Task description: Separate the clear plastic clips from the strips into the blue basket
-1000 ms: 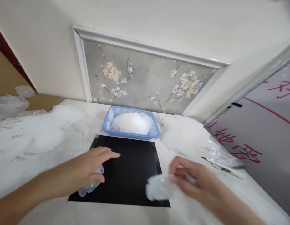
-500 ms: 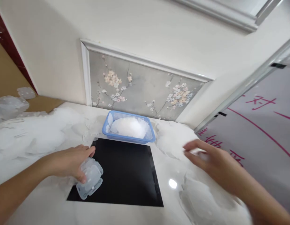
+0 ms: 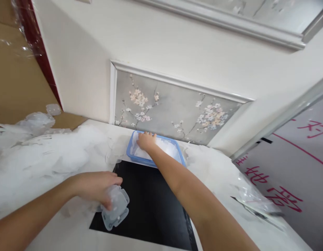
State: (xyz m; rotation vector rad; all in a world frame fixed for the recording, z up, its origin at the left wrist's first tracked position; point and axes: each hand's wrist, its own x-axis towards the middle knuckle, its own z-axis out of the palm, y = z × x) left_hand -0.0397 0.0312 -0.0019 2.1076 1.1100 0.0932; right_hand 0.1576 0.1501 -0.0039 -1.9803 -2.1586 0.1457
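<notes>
My left hand (image 3: 98, 188) is closed on a translucent plastic piece with notched, tabbed edges (image 3: 116, 207). It holds the piece over the left part of a black mat (image 3: 151, 198); whether it is one piece or a stack I cannot tell. My right hand (image 3: 147, 141) is down in the left part of a blue plastic basket (image 3: 157, 162), behind the mat. Its fingers bend toward white, thin-looking pieces (image 3: 168, 148) in the basket. The fingertips are hidden, so a grip does not show.
White translucent pieces lie heaped on the left (image 3: 64, 150) and right (image 3: 210, 164) of the white table. A floral panel (image 3: 171, 104) on the wall rises behind the basket. Clear plastic film (image 3: 258, 198) lies at the right, beside a whiteboard with red writing (image 3: 302, 157).
My right hand has moved from above the right-hand heap, left and away from me, into the basket. My left hand still holds the plastic piece over the mat. The view has shifted.
</notes>
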